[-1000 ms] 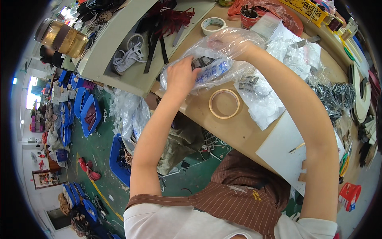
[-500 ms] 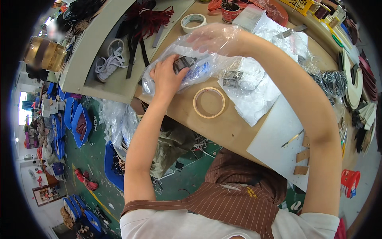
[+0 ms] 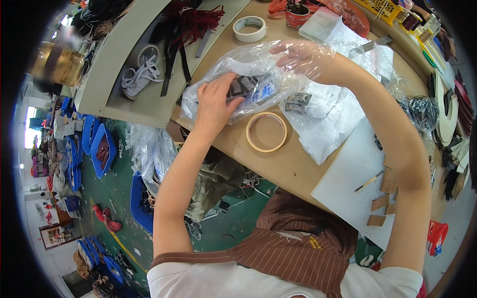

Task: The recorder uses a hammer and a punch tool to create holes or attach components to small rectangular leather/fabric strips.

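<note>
At a tan workbench (image 3: 293, 174), a clear plastic bag (image 3: 273, 74) is stretched between the left hand (image 3: 216, 102) and the right hand (image 3: 304, 59), its long axis slanted from near left to far right. Dark pieces (image 3: 243, 86) (buckles, by their look) are seen within the film, just right of the left hand's fingertips and plainly nearer to that hand than to the other. The left hand's thumb and fingers are parted, with the pieces framed at the gap; whether any film is pinched cannot be told. Over the right hand, at the bag's far-right end, film is draped, the fingers loosely extended. A tan tape roll (image 3: 249, 134) is set nearer the person, touched by neither hand
</note>
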### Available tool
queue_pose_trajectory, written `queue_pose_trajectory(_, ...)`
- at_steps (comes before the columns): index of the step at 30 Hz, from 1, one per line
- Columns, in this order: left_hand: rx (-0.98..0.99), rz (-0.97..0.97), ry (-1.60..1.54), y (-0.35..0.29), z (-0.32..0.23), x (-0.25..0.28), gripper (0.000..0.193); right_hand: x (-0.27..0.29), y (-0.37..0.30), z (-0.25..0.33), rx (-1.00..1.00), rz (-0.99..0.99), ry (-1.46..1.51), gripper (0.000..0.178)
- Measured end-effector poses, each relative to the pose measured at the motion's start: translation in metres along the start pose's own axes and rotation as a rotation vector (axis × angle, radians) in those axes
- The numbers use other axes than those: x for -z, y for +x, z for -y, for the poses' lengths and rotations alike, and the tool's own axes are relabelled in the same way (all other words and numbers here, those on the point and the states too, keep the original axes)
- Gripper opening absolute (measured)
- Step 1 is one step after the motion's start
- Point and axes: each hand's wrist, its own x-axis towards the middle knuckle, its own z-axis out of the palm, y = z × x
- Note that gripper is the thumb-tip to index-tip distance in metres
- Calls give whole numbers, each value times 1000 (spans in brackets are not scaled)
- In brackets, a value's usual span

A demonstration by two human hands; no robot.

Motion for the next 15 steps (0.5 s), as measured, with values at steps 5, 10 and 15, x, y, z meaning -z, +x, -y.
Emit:
queue_pose_trajectory(5,-45,42,332,-23,-16,41,51,15,-28,24,113,-72,-223,44)
queue_pose_trajectory(10,-66,115,530,-45,4,80,37,0,-30,18,489,-339,-729,55)
queue_pose_trajectory(15,641,-287,-788,31,17,66,23,-17,52,-22,-84,-293,104,31)
